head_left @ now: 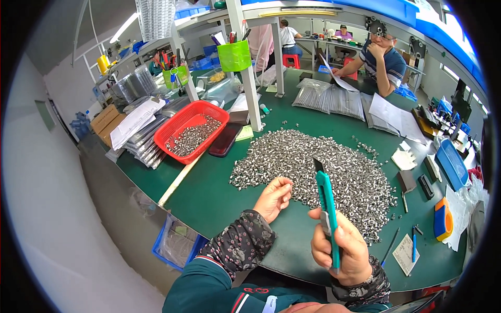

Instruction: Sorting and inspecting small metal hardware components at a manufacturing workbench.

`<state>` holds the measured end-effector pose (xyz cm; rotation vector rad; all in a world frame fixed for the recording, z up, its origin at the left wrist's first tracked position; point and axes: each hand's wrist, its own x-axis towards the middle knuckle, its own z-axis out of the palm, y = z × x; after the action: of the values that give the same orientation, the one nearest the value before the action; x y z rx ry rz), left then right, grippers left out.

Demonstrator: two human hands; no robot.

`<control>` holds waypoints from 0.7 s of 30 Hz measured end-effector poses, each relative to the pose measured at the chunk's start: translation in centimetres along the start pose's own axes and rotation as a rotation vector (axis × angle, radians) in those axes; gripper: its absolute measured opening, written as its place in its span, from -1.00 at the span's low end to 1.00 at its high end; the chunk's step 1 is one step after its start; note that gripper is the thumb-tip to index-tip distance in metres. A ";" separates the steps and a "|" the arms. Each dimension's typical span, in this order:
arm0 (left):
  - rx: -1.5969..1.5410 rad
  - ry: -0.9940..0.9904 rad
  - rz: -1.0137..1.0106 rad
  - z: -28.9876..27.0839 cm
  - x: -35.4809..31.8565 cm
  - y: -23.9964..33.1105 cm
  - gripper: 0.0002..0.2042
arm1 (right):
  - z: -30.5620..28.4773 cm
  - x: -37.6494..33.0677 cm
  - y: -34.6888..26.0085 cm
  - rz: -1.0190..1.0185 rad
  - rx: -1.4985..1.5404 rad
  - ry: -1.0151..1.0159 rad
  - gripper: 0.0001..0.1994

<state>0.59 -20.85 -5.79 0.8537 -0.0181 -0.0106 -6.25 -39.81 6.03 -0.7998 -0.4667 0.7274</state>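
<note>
My right hand is wrapped round a teal utility knife. It is held upright above the table's near side, with its dark blade out at the top. At the near left edge of a broad heap of small shiny metal rings is my left hand. Its fingers are curled and pressed together, and whatever they may hold is too small to make out. The heap spreads over the middle of the green table, with a few stray rings around its rim.
A red basket with more metal pieces stands left, beside a dark red case. Bagged stacks lie at the back, near a person holding paper. To the right are a blue tray, an orange-and-blue tape dispenser and pens.
</note>
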 end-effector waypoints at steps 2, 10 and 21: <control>-0.019 -0.002 -0.016 0.0 -0.3 -0.1 -0.92 | 0.2 -0.3 -0.1 0.009 -0.023 -0.001 -0.52; 0.054 0.030 -0.015 -0.1 0.1 -0.1 -0.89 | -0.1 0.2 0.4 0.079 -0.019 -0.014 -0.47; -0.023 0.000 -0.016 -0.3 -0.1 -0.3 -0.93 | -0.3 0.2 0.8 0.130 -0.037 -0.017 -0.62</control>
<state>0.52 -20.82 -6.24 0.8308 -0.0115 -0.0258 -6.22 -39.43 5.27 -0.8651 -0.4476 0.8482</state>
